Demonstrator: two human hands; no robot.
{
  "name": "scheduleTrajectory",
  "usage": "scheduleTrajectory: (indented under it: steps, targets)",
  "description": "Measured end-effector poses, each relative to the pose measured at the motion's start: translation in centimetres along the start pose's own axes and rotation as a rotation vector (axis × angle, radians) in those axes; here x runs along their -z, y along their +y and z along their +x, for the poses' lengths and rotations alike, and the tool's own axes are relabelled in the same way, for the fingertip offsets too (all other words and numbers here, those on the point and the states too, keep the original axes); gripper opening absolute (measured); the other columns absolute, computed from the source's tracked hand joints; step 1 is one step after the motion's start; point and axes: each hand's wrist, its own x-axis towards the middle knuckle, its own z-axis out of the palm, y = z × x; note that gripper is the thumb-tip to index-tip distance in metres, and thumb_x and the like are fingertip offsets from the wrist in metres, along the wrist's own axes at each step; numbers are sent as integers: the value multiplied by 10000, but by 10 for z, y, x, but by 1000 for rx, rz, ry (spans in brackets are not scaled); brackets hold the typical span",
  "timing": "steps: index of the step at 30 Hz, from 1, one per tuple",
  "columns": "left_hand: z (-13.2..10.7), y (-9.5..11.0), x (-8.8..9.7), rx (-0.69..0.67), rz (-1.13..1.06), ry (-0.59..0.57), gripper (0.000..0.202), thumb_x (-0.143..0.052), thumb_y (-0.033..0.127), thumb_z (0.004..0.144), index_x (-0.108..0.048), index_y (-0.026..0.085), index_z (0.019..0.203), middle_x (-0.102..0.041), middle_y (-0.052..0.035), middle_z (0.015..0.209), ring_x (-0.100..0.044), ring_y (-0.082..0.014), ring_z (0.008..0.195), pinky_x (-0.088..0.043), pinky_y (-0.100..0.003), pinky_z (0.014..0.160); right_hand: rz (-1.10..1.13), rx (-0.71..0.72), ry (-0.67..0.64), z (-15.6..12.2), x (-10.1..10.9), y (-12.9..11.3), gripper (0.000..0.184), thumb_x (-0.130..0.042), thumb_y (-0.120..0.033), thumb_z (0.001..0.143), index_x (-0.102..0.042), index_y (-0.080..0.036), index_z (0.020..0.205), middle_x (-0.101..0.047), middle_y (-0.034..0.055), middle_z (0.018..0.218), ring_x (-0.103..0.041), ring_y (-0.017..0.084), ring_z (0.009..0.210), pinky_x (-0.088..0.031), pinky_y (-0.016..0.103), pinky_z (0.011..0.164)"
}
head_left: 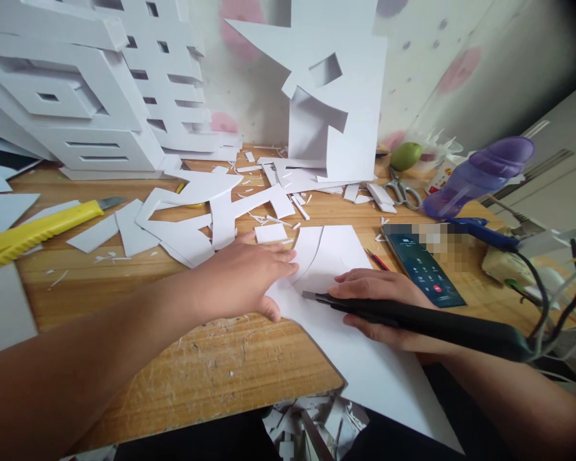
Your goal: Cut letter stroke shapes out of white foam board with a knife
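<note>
My left hand (242,276) lies flat with fingers stretched out, pressing down a white foam sheet (336,256) on the wooden table (211,365). A curved cut runs through the sheet just past my fingertips. My right hand (379,301) is closed round a long black cutter (413,317). Its metal tip rests on the sheet near my left thumb. The sheet hangs over the table's near edge towards my lap.
A yellow utility knife (38,227) lies at the left among white offcuts (187,218). White foam cut-outs (96,89) stand at the back. Scissors (403,190), a green fruit (406,155), a purple bottle (480,176), a phone (425,266) and cables (552,282) crowd the right.
</note>
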Motion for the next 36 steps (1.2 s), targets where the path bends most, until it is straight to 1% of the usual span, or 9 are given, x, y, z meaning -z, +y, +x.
scheduleTrajectory:
  steps: [2,6,7,11,15,23,29,32,36]
  targets:
    - [1,0,0,-3,4,-5,612,-828,448,656,-623,266,1204,-552,-51,1418,-462,-296,1327,-288,-402,1025,51,-25,51,-1,1,-1,311,-654,-230,876,-653,-248,1187,-729,87,1044,-695,225,969,-570,295,816]
    - [2,1,1,-4,27,-22,548,-833,459,646,-662,271,1132,-559,-54,1410,-458,-307,1329,-275,-421,1038,109,-80,223,1,7,-4,290,-708,-260,844,-689,-306,1130,-745,49,977,-705,219,881,-581,301,760]
    - [2,1,1,-6,30,-22,544,-834,463,644,-664,270,1124,-562,-56,1408,-456,-306,1330,-273,-422,1039,112,-76,218,2,8,-4,283,-714,-266,841,-695,-309,1119,-743,46,986,-699,219,896,-578,307,777]
    - [2,2,2,-11,19,-22,525,-827,466,655,-664,273,1116,-577,-56,1391,-477,-297,1311,-274,-419,1044,123,-51,86,10,6,-2,253,-703,-253,853,-703,-259,1106,-728,62,1053,-674,204,979,-547,308,876]
    - [3,3,3,14,-6,-43,549,-845,444,635,-661,264,1120,-553,-66,1415,-453,-314,1333,-263,-448,1062,149,-36,117,16,0,3,264,-706,-225,851,-694,-251,1114,-728,53,1048,-674,185,966,-546,288,872]
    - [2,5,7,-8,23,-58,521,-836,429,665,-651,232,1110,-546,-78,1420,-443,-283,1344,-285,-427,1050,234,16,36,20,-2,11,314,-688,-150,859,-668,-220,1164,-710,74,1078,-665,182,995,-533,288,882]
    - [1,4,6,-34,22,-37,496,-822,431,684,-656,236,1109,-575,-69,1390,-484,-302,1303,-285,-437,1040,181,96,-14,23,-1,9,348,-642,-114,868,-640,-236,1194,-686,90,1146,-652,197,1049,-529,309,898]
    - [0,3,5,-28,18,-32,485,-822,434,683,-665,239,1098,-592,-64,1369,-499,-311,1286,-291,-438,1028,176,110,-13,24,-1,7,366,-630,-79,849,-633,-239,1178,-692,81,1117,-660,188,1026,-531,299,880]
    - [0,0,2,-24,3,-15,511,-823,446,675,-661,260,1122,-554,-55,1414,-466,-315,1318,-287,-426,1021,167,94,3,22,1,3,351,-633,-59,829,-639,-225,1138,-698,68,1066,-673,171,967,-536,274,830]
